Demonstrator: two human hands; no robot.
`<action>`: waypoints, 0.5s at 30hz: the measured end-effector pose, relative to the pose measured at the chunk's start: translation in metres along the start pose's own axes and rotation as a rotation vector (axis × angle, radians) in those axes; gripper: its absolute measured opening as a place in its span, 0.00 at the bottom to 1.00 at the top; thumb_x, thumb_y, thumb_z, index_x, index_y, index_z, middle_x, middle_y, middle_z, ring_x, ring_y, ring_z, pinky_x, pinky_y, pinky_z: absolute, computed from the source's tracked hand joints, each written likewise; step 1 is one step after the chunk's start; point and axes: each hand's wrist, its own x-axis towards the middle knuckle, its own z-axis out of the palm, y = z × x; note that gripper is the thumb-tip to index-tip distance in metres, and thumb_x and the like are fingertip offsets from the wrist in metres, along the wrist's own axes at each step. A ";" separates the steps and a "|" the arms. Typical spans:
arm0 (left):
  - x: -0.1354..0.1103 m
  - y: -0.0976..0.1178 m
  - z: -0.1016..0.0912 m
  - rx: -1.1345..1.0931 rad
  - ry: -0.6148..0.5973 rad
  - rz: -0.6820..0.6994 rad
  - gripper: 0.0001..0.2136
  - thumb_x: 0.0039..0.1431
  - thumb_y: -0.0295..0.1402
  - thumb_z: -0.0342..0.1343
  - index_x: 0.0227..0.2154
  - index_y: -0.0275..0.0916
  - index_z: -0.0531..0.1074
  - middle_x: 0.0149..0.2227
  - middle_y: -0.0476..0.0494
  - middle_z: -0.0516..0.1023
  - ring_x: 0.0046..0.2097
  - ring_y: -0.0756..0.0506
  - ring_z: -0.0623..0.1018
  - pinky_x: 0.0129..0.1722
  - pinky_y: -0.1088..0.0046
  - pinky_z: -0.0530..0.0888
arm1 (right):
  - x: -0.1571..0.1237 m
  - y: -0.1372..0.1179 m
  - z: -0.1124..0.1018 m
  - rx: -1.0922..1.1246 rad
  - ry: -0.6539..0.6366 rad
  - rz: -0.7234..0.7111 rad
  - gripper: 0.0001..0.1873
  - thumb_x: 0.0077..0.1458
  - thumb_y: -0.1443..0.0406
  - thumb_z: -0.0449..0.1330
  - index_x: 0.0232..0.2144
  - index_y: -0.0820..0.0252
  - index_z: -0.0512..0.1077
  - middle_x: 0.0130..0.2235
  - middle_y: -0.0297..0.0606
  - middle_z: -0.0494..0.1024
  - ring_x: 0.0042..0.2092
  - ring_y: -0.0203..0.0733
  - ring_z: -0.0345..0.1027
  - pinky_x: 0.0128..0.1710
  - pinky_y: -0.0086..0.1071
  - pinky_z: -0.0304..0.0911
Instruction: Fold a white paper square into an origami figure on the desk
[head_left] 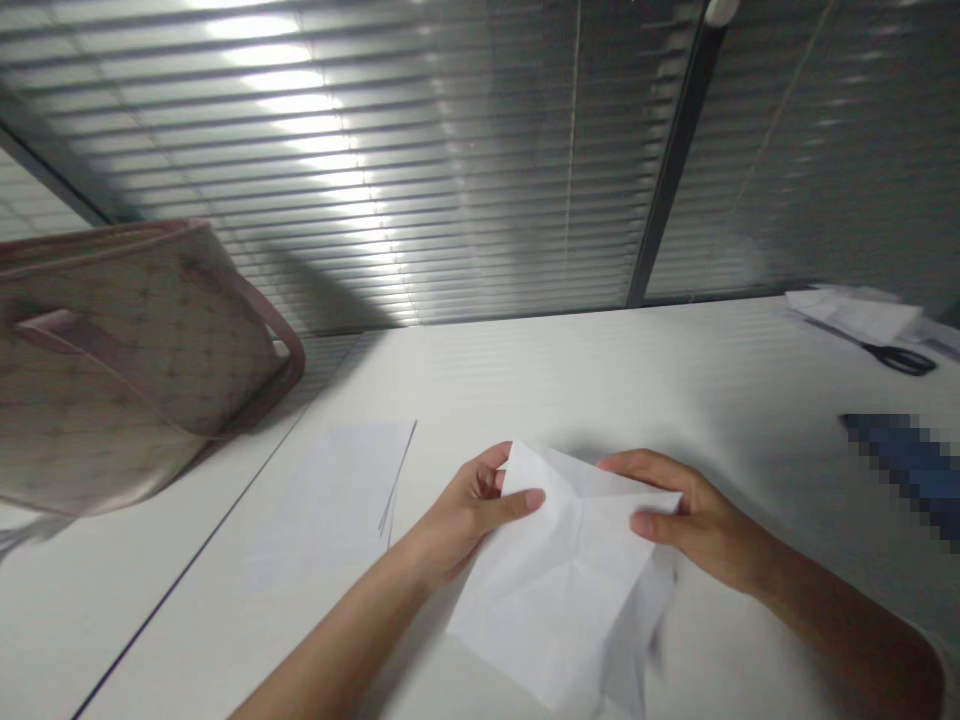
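Observation:
My left hand (472, 510) and my right hand (675, 510) both pinch the upper edge of a creased sheet of white paper (559, 590), held a little above the white table (600, 380). The sheet is folded in several places and its lower right part is blurred by motion. Further left, a small stack of white paper sheets (330, 500) lies flat on the table, close to my left wrist.
A beige patterned handbag (127, 370) with pink trim stands at the left. Black-handled scissors (896, 358) and loose papers (851, 315) lie at the far right, near a pixelated blue object (907, 465). Slatted window blinds run behind the table.

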 end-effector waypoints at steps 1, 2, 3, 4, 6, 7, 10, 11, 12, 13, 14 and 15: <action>0.000 0.000 -0.001 0.011 -0.007 -0.003 0.14 0.52 0.33 0.66 0.40 0.38 0.70 0.34 0.45 0.79 0.33 0.46 0.79 0.34 0.71 0.74 | -0.002 -0.002 -0.001 -0.011 -0.075 0.068 0.24 0.49 0.59 0.67 0.50 0.50 0.72 0.44 0.38 0.77 0.28 0.34 0.72 0.22 0.25 0.68; 0.000 0.001 -0.002 0.023 -0.014 -0.007 0.15 0.52 0.33 0.66 0.40 0.38 0.70 0.34 0.45 0.79 0.32 0.46 0.79 0.34 0.71 0.74 | -0.003 -0.004 -0.001 -0.037 -0.140 0.120 0.25 0.50 0.59 0.66 0.51 0.50 0.71 0.44 0.38 0.77 0.25 0.33 0.70 0.19 0.25 0.67; 0.001 0.002 -0.002 0.035 -0.022 -0.014 0.15 0.51 0.34 0.67 0.39 0.38 0.70 0.34 0.45 0.78 0.32 0.46 0.79 0.33 0.72 0.74 | -0.004 -0.006 -0.001 -0.070 -0.196 0.148 0.26 0.50 0.60 0.66 0.53 0.49 0.70 0.44 0.37 0.78 0.26 0.33 0.71 0.21 0.25 0.68; 0.001 0.002 -0.002 0.048 -0.031 -0.022 0.15 0.51 0.34 0.67 0.39 0.37 0.70 0.34 0.45 0.78 0.32 0.46 0.78 0.33 0.72 0.74 | -0.005 -0.008 -0.001 -0.105 -0.242 0.145 0.26 0.51 0.61 0.66 0.53 0.48 0.70 0.46 0.36 0.77 0.32 0.36 0.74 0.27 0.27 0.71; 0.002 0.003 -0.001 0.078 -0.050 -0.042 0.16 0.49 0.34 0.68 0.39 0.36 0.71 0.33 0.44 0.78 0.33 0.44 0.79 0.32 0.71 0.74 | -0.004 -0.010 0.000 -0.169 -0.295 0.097 0.25 0.51 0.63 0.66 0.53 0.46 0.71 0.51 0.34 0.76 0.47 0.41 0.72 0.45 0.31 0.69; 0.003 0.004 -0.001 0.094 -0.055 -0.051 0.18 0.48 0.34 0.68 0.40 0.36 0.71 0.33 0.44 0.78 0.33 0.43 0.79 0.32 0.70 0.74 | -0.004 -0.009 0.001 -0.189 -0.297 0.078 0.24 0.51 0.63 0.66 0.52 0.45 0.72 0.52 0.33 0.76 0.51 0.43 0.70 0.49 0.33 0.66; 0.004 0.009 -0.009 0.129 -0.016 -0.049 0.25 0.48 0.34 0.68 0.50 0.38 0.68 0.33 0.44 0.78 0.33 0.44 0.79 0.30 0.72 0.73 | 0.000 -0.001 -0.001 -0.186 -0.179 0.081 0.21 0.52 0.60 0.65 0.50 0.48 0.74 0.50 0.35 0.78 0.49 0.46 0.72 0.47 0.37 0.68; 0.003 0.011 -0.014 0.132 0.017 -0.035 0.28 0.50 0.34 0.67 0.54 0.40 0.65 0.32 0.46 0.78 0.32 0.45 0.78 0.30 0.73 0.73 | 0.002 0.002 -0.002 -0.173 -0.098 0.070 0.21 0.52 0.59 0.65 0.50 0.48 0.74 0.50 0.36 0.77 0.49 0.47 0.72 0.47 0.38 0.68; 0.003 0.013 -0.019 0.129 0.061 -0.011 0.30 0.52 0.35 0.66 0.57 0.41 0.62 0.31 0.47 0.78 0.32 0.46 0.78 0.30 0.74 0.72 | 0.003 0.005 -0.005 -0.164 -0.007 0.044 0.22 0.52 0.59 0.65 0.51 0.48 0.73 0.51 0.37 0.77 0.50 0.48 0.72 0.49 0.40 0.68; 0.003 0.014 -0.023 0.118 0.104 0.017 0.31 0.53 0.35 0.65 0.58 0.42 0.60 0.33 0.47 0.78 0.34 0.47 0.78 0.34 0.74 0.72 | 0.005 0.009 -0.007 -0.167 0.087 -0.001 0.23 0.52 0.58 0.65 0.51 0.48 0.73 0.53 0.37 0.75 0.52 0.49 0.70 0.52 0.42 0.66; 0.002 0.015 -0.027 0.103 0.136 0.040 0.33 0.53 0.36 0.65 0.60 0.43 0.58 0.34 0.47 0.78 0.36 0.46 0.78 0.36 0.73 0.73 | 0.007 0.011 -0.008 -0.182 0.176 -0.052 0.24 0.52 0.58 0.65 0.52 0.48 0.72 0.55 0.37 0.74 0.54 0.49 0.68 0.55 0.43 0.63; 0.002 0.014 -0.029 0.086 0.161 0.060 0.35 0.53 0.37 0.65 0.61 0.43 0.56 0.35 0.46 0.78 0.38 0.46 0.78 0.39 0.71 0.73 | 0.008 0.013 -0.010 -0.210 0.255 -0.106 0.24 0.52 0.58 0.65 0.53 0.48 0.72 0.56 0.37 0.73 0.57 0.49 0.66 0.58 0.44 0.59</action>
